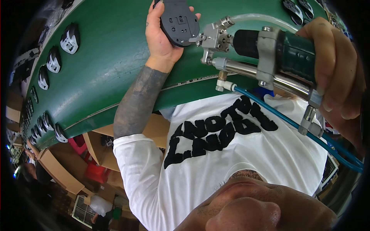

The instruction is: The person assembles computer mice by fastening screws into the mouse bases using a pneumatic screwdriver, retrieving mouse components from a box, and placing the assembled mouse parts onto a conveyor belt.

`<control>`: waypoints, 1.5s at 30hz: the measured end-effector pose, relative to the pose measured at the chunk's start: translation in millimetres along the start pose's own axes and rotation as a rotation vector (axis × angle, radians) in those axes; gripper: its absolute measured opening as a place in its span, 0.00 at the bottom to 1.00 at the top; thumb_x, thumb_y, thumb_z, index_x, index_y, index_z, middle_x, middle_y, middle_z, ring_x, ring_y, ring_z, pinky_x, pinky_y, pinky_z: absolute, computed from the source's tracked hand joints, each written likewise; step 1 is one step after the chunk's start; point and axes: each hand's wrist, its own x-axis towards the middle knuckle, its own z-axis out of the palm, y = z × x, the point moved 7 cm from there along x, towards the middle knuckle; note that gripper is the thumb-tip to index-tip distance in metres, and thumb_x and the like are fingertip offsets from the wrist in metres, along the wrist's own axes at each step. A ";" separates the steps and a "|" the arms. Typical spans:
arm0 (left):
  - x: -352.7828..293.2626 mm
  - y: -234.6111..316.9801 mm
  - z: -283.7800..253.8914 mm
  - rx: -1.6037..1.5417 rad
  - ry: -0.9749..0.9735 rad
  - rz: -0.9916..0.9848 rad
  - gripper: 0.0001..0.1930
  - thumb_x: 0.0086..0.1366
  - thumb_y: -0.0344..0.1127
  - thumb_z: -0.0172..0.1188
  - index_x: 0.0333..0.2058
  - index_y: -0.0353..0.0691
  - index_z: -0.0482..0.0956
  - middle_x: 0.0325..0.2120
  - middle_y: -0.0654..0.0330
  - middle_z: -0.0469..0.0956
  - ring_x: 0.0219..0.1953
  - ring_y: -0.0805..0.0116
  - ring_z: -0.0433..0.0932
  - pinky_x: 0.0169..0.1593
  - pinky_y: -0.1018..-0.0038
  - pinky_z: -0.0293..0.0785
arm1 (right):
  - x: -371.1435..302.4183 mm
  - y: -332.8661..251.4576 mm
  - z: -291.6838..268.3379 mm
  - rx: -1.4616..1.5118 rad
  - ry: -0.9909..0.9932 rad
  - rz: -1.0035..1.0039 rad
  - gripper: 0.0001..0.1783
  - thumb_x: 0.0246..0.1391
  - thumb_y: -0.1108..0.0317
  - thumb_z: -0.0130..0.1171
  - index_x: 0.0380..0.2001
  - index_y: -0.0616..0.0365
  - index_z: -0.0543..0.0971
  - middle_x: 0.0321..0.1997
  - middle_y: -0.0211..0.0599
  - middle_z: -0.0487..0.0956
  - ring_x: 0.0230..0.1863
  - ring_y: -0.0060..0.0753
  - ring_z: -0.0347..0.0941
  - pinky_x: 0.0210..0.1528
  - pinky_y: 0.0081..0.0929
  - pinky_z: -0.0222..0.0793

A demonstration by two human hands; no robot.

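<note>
My left hand (163, 46) grips a black computer mouse (180, 21) with its underside turned up, thumb on one side and fingertips showing past the other. Wrapped around the green and black body of an automatic-feed power screwdriver (298, 54) is my right hand (333, 73). The screwdriver's metal head points left, and its thin tip is at the near end of the mouse's underside. Whether the tip touches a screw hole, I cannot tell. A clear tube (266, 17) and a blue air hose (269, 109) run from the tool.
A green conveyor belt (104, 81) curves beneath my hands. Several black-and-white mouse shells (70, 38) lie along its left, with more mice (293, 11) at the upper right. Cardboard boxes (61, 167) and a red bin (96, 171) stand below the belt's near edge; another person (34, 169) is far left.
</note>
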 end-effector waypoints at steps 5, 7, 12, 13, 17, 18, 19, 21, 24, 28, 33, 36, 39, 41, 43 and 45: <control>-1.0 -0.7 3.7 -0.012 -0.043 -0.012 0.18 0.66 0.45 0.49 0.53 0.49 0.68 0.46 0.57 0.74 0.40 0.57 0.76 0.46 0.56 0.76 | -5.5 -26.2 7.5 -0.013 -0.022 0.069 0.26 0.46 0.43 0.67 0.42 0.46 0.74 0.29 0.19 0.77 0.27 0.14 0.73 0.35 0.15 0.71; 0.2 -0.3 4.8 -0.043 -0.044 -0.027 0.21 0.63 0.43 0.52 0.55 0.51 0.66 0.49 0.57 0.72 0.43 0.57 0.75 0.47 0.55 0.75 | -2.8 -34.0 9.1 -0.020 -0.039 0.098 0.27 0.46 0.43 0.67 0.43 0.46 0.74 0.29 0.19 0.77 0.27 0.14 0.73 0.34 0.15 0.71; -18.9 6.8 -19.3 0.046 0.022 0.057 0.21 0.67 0.47 0.48 0.55 0.47 0.65 0.45 0.55 0.73 0.42 0.55 0.76 0.49 0.53 0.74 | 40.9 52.5 76.4 -0.024 -0.131 0.107 0.29 0.45 0.43 0.68 0.44 0.47 0.73 0.29 0.19 0.77 0.26 0.14 0.73 0.33 0.15 0.71; -18.0 1.2 -20.0 -0.034 0.083 0.037 0.21 0.67 0.46 0.48 0.56 0.46 0.63 0.42 0.56 0.73 0.40 0.58 0.77 0.45 0.54 0.76 | 44.7 54.3 81.7 -0.080 -0.156 0.091 0.28 0.49 0.47 0.66 0.47 0.47 0.69 0.27 0.19 0.76 0.23 0.13 0.72 0.28 0.14 0.70; -11.2 -1.1 2.5 0.231 0.019 -0.060 0.22 0.65 0.41 0.55 0.56 0.44 0.66 0.44 0.56 0.72 0.39 0.61 0.76 0.46 0.63 0.76 | 58.5 38.1 85.1 -0.123 -0.039 0.054 0.23 0.55 0.47 0.60 0.45 0.47 0.66 0.24 0.19 0.74 0.21 0.16 0.71 0.25 0.15 0.67; -8.5 10.7 1.8 0.565 0.047 0.032 0.21 0.64 0.40 0.58 0.54 0.43 0.70 0.44 0.56 0.72 0.41 0.63 0.75 0.45 0.69 0.75 | 59.8 35.3 88.0 -0.126 -0.063 0.041 0.23 0.55 0.47 0.60 0.45 0.47 0.66 0.24 0.19 0.74 0.21 0.16 0.71 0.25 0.15 0.67; -4.8 30.9 1.5 1.026 0.011 0.360 0.22 0.61 0.44 0.61 0.52 0.42 0.73 0.49 0.52 0.70 0.44 0.58 0.74 0.46 0.66 0.73 | 60.9 33.8 85.8 -0.187 -0.041 0.091 0.23 0.55 0.48 0.59 0.46 0.47 0.66 0.24 0.20 0.74 0.20 0.16 0.71 0.25 0.16 0.67; -18.9 59.5 26.8 1.965 0.018 0.718 0.28 0.58 0.48 0.63 0.54 0.40 0.71 0.55 0.47 0.65 0.47 0.49 0.70 0.49 0.61 0.71 | 59.7 26.6 75.9 -0.249 -0.015 0.128 0.23 0.56 0.48 0.57 0.46 0.47 0.65 0.24 0.20 0.73 0.20 0.16 0.71 0.26 0.16 0.67; -18.7 69.3 8.1 2.398 0.298 0.586 0.34 0.55 0.52 0.64 0.56 0.39 0.69 0.57 0.43 0.62 0.50 0.45 0.68 0.53 0.56 0.67 | 70.6 7.4 75.4 -0.202 -0.123 0.072 0.23 0.57 0.47 0.55 0.47 0.49 0.64 0.24 0.20 0.72 0.21 0.16 0.70 0.27 0.17 0.66; -11.4 66.0 0.5 2.072 -0.083 0.499 0.36 0.59 0.51 0.61 0.61 0.40 0.62 0.59 0.44 0.62 0.54 0.45 0.69 0.56 0.57 0.67 | 67.2 12.2 79.2 -0.174 -0.125 0.135 0.24 0.57 0.47 0.56 0.47 0.49 0.63 0.23 0.20 0.72 0.22 0.16 0.69 0.28 0.18 0.66; 10.1 58.9 15.9 0.856 -0.426 0.103 0.33 0.60 0.45 0.64 0.59 0.35 0.64 0.57 0.48 0.65 0.50 0.60 0.74 0.52 0.68 0.72 | 68.1 7.9 74.6 -0.205 -0.135 0.151 0.25 0.56 0.45 0.56 0.47 0.49 0.63 0.23 0.19 0.71 0.22 0.16 0.68 0.29 0.19 0.64; 31.0 165.1 -10.6 1.724 0.109 0.781 0.34 0.56 0.51 0.65 0.56 0.36 0.68 0.58 0.47 0.64 0.53 0.52 0.72 0.56 0.61 0.68 | 68.1 9.8 70.3 -0.092 -0.129 0.129 0.32 0.55 0.44 0.57 0.51 0.57 0.63 0.25 0.29 0.71 0.22 0.20 0.66 0.28 0.21 0.62; 28.5 238.9 -71.7 2.399 0.930 1.049 0.35 0.51 0.57 0.66 0.54 0.44 0.72 0.55 0.47 0.67 0.55 0.47 0.67 0.58 0.56 0.63 | 67.5 9.7 73.7 -0.071 -0.078 0.104 0.33 0.55 0.44 0.58 0.51 0.59 0.64 0.24 0.30 0.71 0.21 0.21 0.66 0.28 0.23 0.61; 40.3 254.2 -103.8 2.357 0.878 0.824 0.33 0.51 0.57 0.65 0.53 0.46 0.73 0.54 0.48 0.67 0.56 0.49 0.67 0.58 0.56 0.62 | 66.6 9.8 74.1 -0.154 -0.028 0.167 0.28 0.56 0.47 0.58 0.48 0.55 0.63 0.24 0.26 0.69 0.21 0.20 0.66 0.31 0.23 0.62; 41.8 270.1 -134.3 2.313 0.829 0.593 0.32 0.51 0.56 0.65 0.52 0.48 0.74 0.54 0.48 0.68 0.56 0.50 0.67 0.59 0.57 0.62 | 66.1 9.3 74.0 -0.134 -0.040 0.170 0.28 0.56 0.47 0.58 0.48 0.55 0.63 0.24 0.26 0.69 0.21 0.20 0.66 0.31 0.23 0.62; 47.4 269.9 -126.9 2.230 0.674 0.622 0.29 0.52 0.55 0.65 0.51 0.51 0.75 0.56 0.49 0.66 0.57 0.52 0.66 0.59 0.57 0.60 | 65.6 5.0 68.5 -0.148 -0.039 0.175 0.28 0.55 0.47 0.58 0.48 0.55 0.63 0.25 0.26 0.69 0.22 0.20 0.66 0.31 0.23 0.63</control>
